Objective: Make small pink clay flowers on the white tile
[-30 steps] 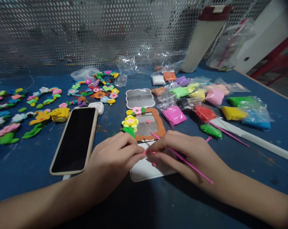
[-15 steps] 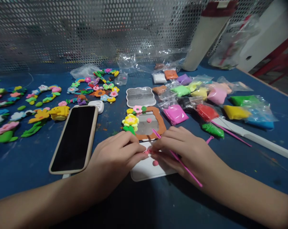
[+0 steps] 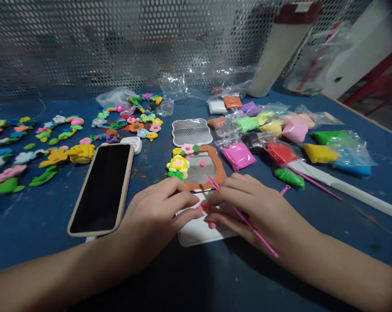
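Observation:
Small pieces of pink clay [image 3: 205,208] are between my two hands, over a white board [image 3: 196,234]. My left hand [image 3: 163,208] has its fingers curled, with thumb and forefinger at one pink piece. My right hand [image 3: 247,199] holds a thin pink modelling tool [image 3: 256,234] slanting across its palm, and its fingertips touch the clay too. A pink clay ball [image 3: 212,225] lies by my right thumb. Just beyond is a mirror [image 3: 196,173] with a brown clay edge and clay flowers [image 3: 178,164] on its left; another pink ball [image 3: 202,164] rests on its glass.
To the left lie a phone [image 3: 101,190], a white earbud case [image 3: 132,144] and several clay-decorated pieces [image 3: 59,128]. Bags of coloured clay [image 3: 239,155], a white knife-like tool [image 3: 354,184] and a tall bottle [image 3: 280,52] stand or lie right. A perforated metal panel [image 3: 118,43] backs the table.
My left forefinger has lifted slightly from the thumb. My right hand has shifted a little, its thumb now beside the loose pink ball, and the tool's lower end has dipped slightly.

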### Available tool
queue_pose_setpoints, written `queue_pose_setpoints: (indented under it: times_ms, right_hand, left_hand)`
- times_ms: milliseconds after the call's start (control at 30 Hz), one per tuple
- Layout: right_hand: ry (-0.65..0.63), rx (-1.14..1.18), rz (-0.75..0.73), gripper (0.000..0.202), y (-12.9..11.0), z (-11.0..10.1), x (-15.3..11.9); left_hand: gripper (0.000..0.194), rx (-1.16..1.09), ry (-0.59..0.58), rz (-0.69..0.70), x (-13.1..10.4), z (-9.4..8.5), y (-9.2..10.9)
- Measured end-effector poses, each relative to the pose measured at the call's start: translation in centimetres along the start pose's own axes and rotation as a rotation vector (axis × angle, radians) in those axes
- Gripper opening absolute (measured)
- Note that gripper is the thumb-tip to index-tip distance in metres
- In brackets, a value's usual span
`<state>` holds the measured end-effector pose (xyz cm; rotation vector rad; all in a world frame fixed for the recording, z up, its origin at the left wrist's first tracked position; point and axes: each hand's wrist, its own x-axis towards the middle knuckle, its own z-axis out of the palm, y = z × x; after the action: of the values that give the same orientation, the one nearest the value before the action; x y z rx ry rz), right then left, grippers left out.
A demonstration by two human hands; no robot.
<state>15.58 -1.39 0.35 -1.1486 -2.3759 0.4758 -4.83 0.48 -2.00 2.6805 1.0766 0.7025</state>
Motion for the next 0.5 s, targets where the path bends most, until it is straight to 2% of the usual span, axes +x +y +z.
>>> queue_pose_setpoints:
  times_ms: [167,367,500]
  right_hand:
    - [0.024,0.063,0.013,0.011,0.2,-0.4,-0.3]
    - [-0.029,0.128,0.082,0.009,0.4,-1.6,-1.3]
    - [-0.037,0.088,0.065,0.003,0.7,-1.5,-1.8]
  left_hand:
    - [0.013,-0.033,-0.018,-0.007,-0.2,0.0,-0.1]
    - [0.017,-0.095,-0.038,-0.001,-0.2,-0.7,0.2]
    - [0.009,-0.1,-0.068,0.063,0.0,-0.7,0.9]
